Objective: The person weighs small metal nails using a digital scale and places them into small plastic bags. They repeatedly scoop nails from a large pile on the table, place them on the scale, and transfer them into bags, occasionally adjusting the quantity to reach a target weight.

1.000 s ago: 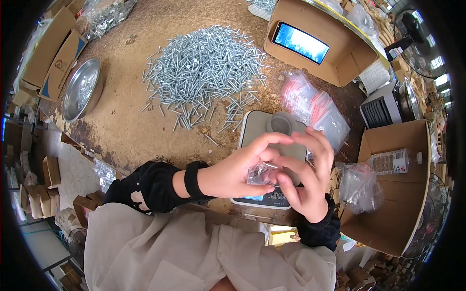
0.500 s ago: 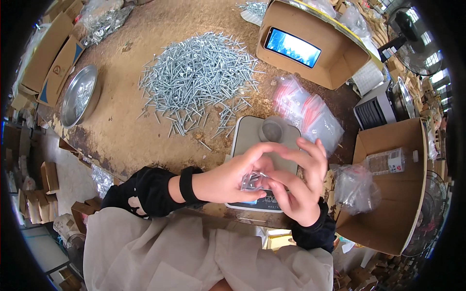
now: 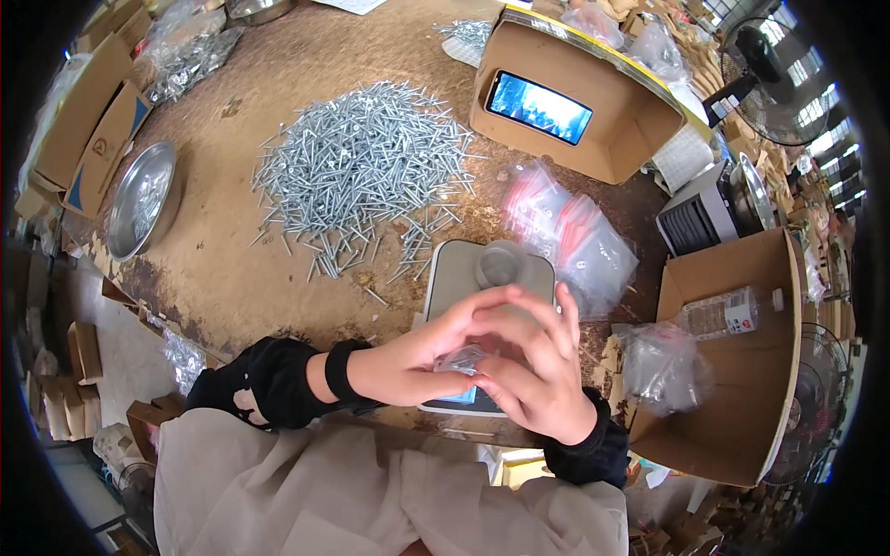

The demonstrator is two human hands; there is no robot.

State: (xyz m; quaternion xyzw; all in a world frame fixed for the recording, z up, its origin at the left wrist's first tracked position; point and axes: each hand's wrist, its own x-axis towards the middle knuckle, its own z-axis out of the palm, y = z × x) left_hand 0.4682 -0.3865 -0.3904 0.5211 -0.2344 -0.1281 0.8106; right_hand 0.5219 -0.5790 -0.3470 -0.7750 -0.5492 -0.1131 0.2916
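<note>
A small clear plastic bag (image 3: 462, 359) with shiny screws in it is held low over the near part of the weighing scale (image 3: 445, 287). My left hand (image 3: 400, 367), with a black band at the wrist, is closed around the bag from the left. From the right, my right hand (image 3: 545, 382) pinches the bag's edge between thumb and fingers; its other fingers arch above. Part of the bag is hidden by the fingers. On the scale's far end stands a small round cup (image 3: 502, 263). Beyond my hands lies a large heap of silver screws (image 3: 366, 157).
Empty zip bags (image 3: 593, 255) lie right of the scale. A phone (image 3: 540, 107) leans inside an open cardboard box (image 3: 612, 153). Another box (image 3: 718, 422) at the right holds a plastic bottle (image 3: 721, 315) and crumpled plastic. A metal bowl (image 3: 144, 201) sits at the left edge.
Both hands have drawn together around the bag, and the right fingers have bent in closer over it. The whole view has shifted slightly, with the table's things lower and further left.
</note>
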